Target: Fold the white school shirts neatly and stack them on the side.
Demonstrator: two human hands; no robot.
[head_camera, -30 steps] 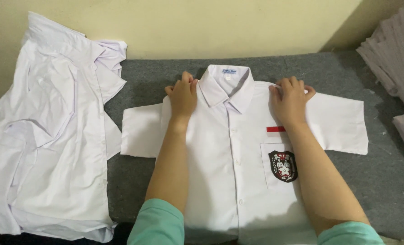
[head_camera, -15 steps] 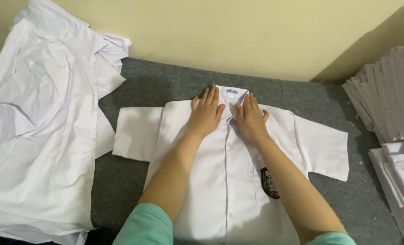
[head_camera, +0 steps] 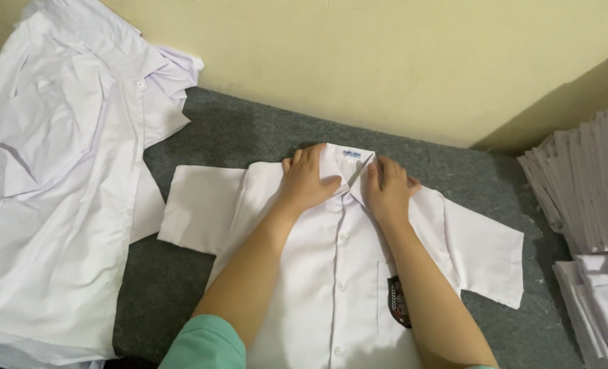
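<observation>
White shirt (head_camera: 331, 273) lies buttoned, face-up, sleeves spread and unfolded on grey mat (head_camera: 249, 137); left hand (head_camera: 309, 181) and right hand (head_camera: 388, 191) press the collar (head_camera: 348, 160), fingers open and flat, gripping nothing.

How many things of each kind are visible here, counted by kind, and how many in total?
White shirt laid flat under both hands: 1
Heap of loose white shirts: 1
Stacks of folded white cloth: 2
Grey mat: 1
Hands, left hand and right hand: 2
Total: 7

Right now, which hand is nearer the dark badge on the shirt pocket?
Right. The right hand rests by the collar above the badge, on the same side of the button placket. The left hand lies across the placket, farther off.
</observation>
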